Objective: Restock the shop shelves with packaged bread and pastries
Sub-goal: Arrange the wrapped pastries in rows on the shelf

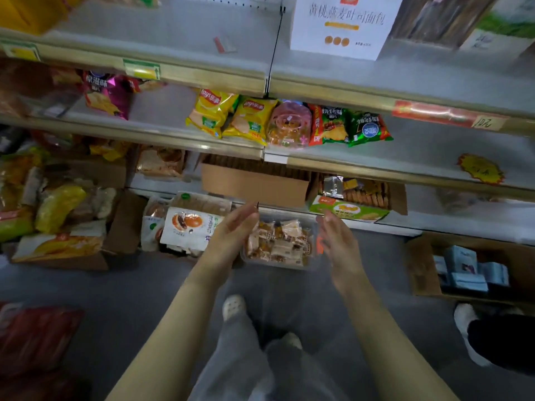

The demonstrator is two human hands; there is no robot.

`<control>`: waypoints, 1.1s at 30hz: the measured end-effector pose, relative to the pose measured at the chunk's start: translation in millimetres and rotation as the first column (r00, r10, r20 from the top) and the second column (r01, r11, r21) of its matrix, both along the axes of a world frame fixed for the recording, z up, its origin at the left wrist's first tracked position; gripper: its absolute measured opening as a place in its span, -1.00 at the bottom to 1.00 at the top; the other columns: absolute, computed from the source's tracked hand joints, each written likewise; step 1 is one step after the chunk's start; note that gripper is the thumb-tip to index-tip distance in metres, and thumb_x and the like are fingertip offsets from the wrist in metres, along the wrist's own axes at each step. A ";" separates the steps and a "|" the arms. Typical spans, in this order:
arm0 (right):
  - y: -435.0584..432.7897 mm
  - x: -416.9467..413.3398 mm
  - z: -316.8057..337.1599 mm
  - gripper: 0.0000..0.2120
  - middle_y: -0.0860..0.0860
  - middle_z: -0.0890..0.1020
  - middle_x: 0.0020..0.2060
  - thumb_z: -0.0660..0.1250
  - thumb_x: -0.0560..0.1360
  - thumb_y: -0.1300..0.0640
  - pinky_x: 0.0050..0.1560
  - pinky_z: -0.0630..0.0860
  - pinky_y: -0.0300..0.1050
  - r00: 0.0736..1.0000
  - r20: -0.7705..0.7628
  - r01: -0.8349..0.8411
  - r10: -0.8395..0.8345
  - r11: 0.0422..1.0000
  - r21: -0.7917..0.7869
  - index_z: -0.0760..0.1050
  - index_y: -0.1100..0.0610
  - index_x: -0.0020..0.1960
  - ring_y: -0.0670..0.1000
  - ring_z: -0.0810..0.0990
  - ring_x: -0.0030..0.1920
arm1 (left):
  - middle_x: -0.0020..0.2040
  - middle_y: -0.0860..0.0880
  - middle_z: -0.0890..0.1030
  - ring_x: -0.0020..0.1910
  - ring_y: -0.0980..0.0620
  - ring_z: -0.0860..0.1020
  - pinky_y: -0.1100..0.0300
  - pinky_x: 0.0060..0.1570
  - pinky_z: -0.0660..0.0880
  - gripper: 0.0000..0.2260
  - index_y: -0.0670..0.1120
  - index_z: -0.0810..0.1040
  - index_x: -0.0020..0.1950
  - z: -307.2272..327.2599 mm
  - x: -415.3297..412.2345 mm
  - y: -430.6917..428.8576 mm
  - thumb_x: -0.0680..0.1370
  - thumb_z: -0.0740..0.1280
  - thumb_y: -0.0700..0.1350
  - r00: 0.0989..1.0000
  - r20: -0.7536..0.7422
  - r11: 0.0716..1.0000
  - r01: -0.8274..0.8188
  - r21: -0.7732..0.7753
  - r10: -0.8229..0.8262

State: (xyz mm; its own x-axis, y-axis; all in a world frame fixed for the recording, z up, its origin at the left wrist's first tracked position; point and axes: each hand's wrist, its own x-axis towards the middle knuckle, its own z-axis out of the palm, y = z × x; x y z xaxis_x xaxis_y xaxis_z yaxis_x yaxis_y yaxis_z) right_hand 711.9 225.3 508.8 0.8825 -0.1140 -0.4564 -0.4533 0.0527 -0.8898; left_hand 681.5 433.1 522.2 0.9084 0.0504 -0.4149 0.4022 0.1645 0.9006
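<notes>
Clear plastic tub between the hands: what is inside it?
The clear tub holds a pile of small wrapped pastries. The left hand covers its left edge; what lies under the top layer cannot be seen.

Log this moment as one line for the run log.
left hand: open, left of clear plastic tray of wrapped pastries | right hand: open, right of tray | contact: cannot tell

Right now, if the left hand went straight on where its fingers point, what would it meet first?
Probably the brown cardboard box, which lies just beyond the left hand, though the depth between them is unclear.
</notes>
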 end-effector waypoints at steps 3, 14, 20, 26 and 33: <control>2.5 14.6 -13.2 -0.73 -0.11 0.56 0.21 0.29 0.61 0.01 0.00 0.44 -0.25 0.997 -0.072 0.026 -0.026 1.000 -0.003 0.51 -0.07 0.30 -0.03 0.49 0.27 | 0.33 0.10 0.57 0.33 0.10 0.50 0.03 0.35 0.39 -0.39 0.13 0.52 0.36 -21.5 14.3 1.6 0.34 0.45 0.28 0.998 -0.068 1.000 -0.010 -0.012 0.009; 14.7 58.5 -98.7 -0.73 -0.05 0.55 0.32 0.30 0.51 -0.10 0.17 0.44 -0.23 0.979 -0.202 -0.063 0.041 0.993 -0.103 0.48 -0.16 0.20 -0.08 0.51 0.30 | 0.31 0.08 0.57 0.35 0.10 0.47 0.09 0.41 0.34 -0.65 0.08 0.52 0.37 -118.6 75.3 7.6 0.57 0.38 0.01 0.953 -0.301 0.999 0.030 -0.020 -0.035; 18.3 75.1 -169.7 -0.63 -0.08 0.51 0.37 0.36 0.49 -0.14 0.15 0.42 -0.23 0.952 -0.287 -0.116 0.106 0.993 -0.018 0.45 -0.15 0.27 -0.08 0.45 0.37 | 0.21 0.13 0.57 0.21 0.19 0.51 0.19 0.26 0.40 -0.72 0.07 0.54 0.30 -181.0 89.0 5.6 0.59 0.35 -0.01 0.906 -0.422 0.998 0.010 0.063 0.017; 13.6 104.0 -264.4 -0.78 -0.05 0.50 0.37 0.28 0.60 -0.03 0.29 0.37 -0.09 0.918 -0.366 -0.176 0.154 0.984 -0.028 0.45 -0.15 0.24 -0.04 0.44 0.38 | -0.11 0.21 0.60 -0.16 0.36 0.54 0.47 -0.18 0.42 -0.90 0.10 0.57 0.01 -268.4 101.7 -6.0 0.61 0.32 -0.11 0.857 -0.508 0.994 -0.034 0.106 0.084; 8.1 140.7 -358.4 -0.61 0.02 0.51 0.37 0.28 0.61 -0.03 0.30 0.40 -0.10 0.875 -0.432 -0.244 0.217 0.970 -0.006 0.41 -0.01 0.42 -0.01 0.47 0.34 | -0.22 0.24 0.63 -0.19 0.34 0.56 0.40 -0.10 0.44 -0.83 0.08 0.51 0.01 -380.0 119.1 -18.9 0.63 0.27 -0.21 0.790 -0.599 0.989 -0.060 0.136 0.130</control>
State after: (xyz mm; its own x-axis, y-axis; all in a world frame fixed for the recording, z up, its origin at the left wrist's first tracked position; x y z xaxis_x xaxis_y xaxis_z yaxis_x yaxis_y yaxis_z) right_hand 852.6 233.4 150.4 0.6097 0.0307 -0.7920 -0.7812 -0.1459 -0.6070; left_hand 800.6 414.2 142.2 0.4620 0.1977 -0.8646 0.8571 0.1510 0.4925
